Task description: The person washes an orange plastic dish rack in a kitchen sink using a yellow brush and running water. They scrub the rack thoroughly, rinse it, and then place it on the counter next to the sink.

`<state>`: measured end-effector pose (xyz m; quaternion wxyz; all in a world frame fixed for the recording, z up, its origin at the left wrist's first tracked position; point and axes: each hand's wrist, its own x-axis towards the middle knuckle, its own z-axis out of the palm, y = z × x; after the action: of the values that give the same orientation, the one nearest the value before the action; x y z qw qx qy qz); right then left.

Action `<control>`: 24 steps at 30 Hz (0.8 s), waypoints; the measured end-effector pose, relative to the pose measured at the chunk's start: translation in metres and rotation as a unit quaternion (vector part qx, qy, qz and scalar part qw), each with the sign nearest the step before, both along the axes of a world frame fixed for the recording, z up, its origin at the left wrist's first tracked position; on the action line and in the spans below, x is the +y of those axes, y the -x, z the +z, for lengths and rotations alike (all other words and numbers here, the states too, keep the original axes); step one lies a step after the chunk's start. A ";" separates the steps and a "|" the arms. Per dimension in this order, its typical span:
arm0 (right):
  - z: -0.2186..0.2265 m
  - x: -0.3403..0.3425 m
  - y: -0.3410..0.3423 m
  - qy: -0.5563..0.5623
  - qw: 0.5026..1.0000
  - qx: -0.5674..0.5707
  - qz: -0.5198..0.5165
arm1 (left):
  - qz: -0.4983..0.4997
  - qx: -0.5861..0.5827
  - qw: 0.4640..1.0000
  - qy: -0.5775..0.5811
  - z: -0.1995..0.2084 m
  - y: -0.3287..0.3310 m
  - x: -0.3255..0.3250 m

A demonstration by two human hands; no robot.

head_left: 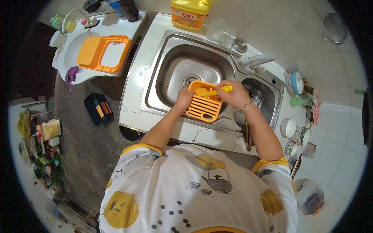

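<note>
My left hand [184, 98] grips the left side of an orange plastic basket [201, 113] with slots along its near face. The basket is tilted over the near edge of the steel sink [176, 70]. My right hand [234, 96] is closed round a yellow-handled brush [213, 93]. Its handle end sticks out past my fingers, and its head reaches into the basket's hollow. The bristles cannot be made out. A bracelet circles my right wrist.
A smaller basin [254, 87] and a tap [256, 59] lie right of the large sink. A yellow detergent jug [189, 14] and glasses [225, 40] stand behind. Bowls [288, 127] line the right side. Orange trays [112, 54] rest on the left washbasin. A black box [92, 108] is on the floor.
</note>
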<state>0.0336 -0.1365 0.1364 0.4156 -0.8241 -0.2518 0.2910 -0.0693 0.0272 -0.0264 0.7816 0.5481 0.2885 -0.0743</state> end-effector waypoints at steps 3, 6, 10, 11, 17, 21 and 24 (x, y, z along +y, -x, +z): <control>0.020 0.012 0.003 0.059 0.994 -0.078 0.037 | 0.089 -0.077 0.991 0.066 -0.016 -0.007 -0.019; -0.005 0.017 0.023 -0.013 0.985 -0.173 -0.012 | 0.021 -0.028 0.998 -0.047 -0.002 -0.017 -0.004; -0.033 0.013 0.033 -0.046 0.992 -0.094 -0.066 | 0.049 -0.074 0.996 -0.024 -0.026 -0.012 0.001; -0.031 0.011 0.031 -0.035 0.996 -0.069 -0.049 | 0.042 -0.075 0.994 -0.068 -0.030 -0.009 0.001; 0.007 0.025 0.013 0.060 0.992 -0.092 0.064 | -0.040 -0.066 0.952 -0.296 -0.027 -0.004 0.001; -0.049 0.032 0.034 0.006 0.958 -0.265 0.105 | -0.012 -0.078 0.964 -0.254 -0.028 -0.018 0.001; -0.071 0.026 0.042 0.013 0.977 -0.195 0.080 | -0.020 -0.029 0.954 -0.298 -0.045 -0.021 0.024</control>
<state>-0.0084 -0.1105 0.0659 0.3229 -0.8475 -0.3895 0.1604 -0.0482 0.0508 -0.0716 0.5893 0.7635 0.2636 0.0153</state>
